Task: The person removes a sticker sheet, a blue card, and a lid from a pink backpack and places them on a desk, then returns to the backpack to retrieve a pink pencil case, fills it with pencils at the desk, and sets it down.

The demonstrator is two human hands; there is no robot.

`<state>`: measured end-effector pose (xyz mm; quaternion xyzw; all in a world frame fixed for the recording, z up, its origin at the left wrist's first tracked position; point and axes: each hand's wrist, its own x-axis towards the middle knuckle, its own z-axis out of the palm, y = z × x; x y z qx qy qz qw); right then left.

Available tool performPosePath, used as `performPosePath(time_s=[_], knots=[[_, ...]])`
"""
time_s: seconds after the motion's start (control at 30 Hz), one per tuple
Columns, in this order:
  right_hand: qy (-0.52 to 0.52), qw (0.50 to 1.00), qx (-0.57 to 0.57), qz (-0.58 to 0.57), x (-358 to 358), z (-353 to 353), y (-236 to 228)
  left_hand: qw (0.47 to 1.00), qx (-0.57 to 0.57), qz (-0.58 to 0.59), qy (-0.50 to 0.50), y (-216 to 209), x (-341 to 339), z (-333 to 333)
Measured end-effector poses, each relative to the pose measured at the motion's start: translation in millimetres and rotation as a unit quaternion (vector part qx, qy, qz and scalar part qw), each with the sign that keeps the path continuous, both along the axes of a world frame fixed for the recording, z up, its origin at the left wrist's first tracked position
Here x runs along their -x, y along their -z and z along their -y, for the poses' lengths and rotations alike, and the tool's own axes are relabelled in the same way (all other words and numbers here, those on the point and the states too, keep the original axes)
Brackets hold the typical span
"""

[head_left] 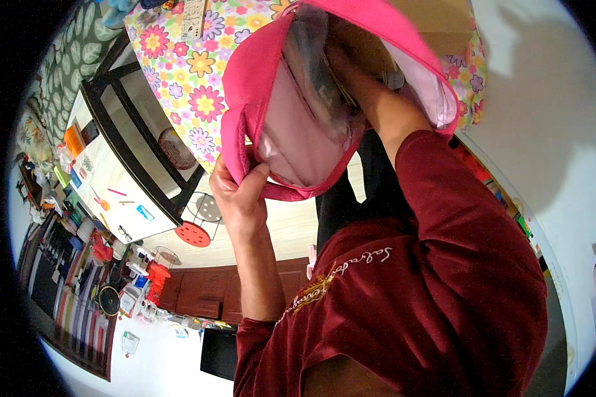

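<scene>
A bright pink fabric bag (pixel 248 76) with a pale pink lining gapes open in front of me at the table. My left hand (pixel 238 182) grips its near left edge, with thumb and fingers closed on the fabric. Through the opening, my right forearm reaches deep inside, and my right hand (pixel 343 66) is in shadow there, its fingers hidden. Next to that arm lies something dark grey and translucent, like a mesh or plastic sheet (pixel 311 73). What the right hand touches cannot be made out.
A flower-patterned tablecloth (pixel 202 63) lies beneath the bag, with a cardboard box (pixel 444 26) behind it. To the left stand a black-framed chair (pixel 136 126), a red round stool (pixel 193 234) and a white table (pixel 122 192) holding small items. A white wall (pixel 543 99) rises at right.
</scene>
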<state>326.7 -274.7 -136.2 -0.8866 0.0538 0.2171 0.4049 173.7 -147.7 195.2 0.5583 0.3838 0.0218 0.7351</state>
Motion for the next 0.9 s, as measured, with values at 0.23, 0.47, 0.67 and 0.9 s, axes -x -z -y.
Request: performPosePath(time_s=[0.23,0.47,0.67,0.9], knots=[[-0.013,1.000,0.001,0.011,5.5,-7.8,6.4,1.000,0.016,0.004,-0.024,4.6,5.4,-5.4],[0.004,0.994,-0.111,0.012,-22.2,-3.6,-20.8,0.999,0.033,0.023,0.005,-7.0,-24.5,23.2],[-0.023,0.956,-0.292,0.015,-10.6,-0.1,-104.3,0.999,0.016,0.013,0.032,-17.3,-36.6,37.9],[-0.131,0.926,-0.354,-0.024,27.1,8.6,-176.3,0.986,-0.078,-0.020,0.145,-16.2,-49.9,53.3]])
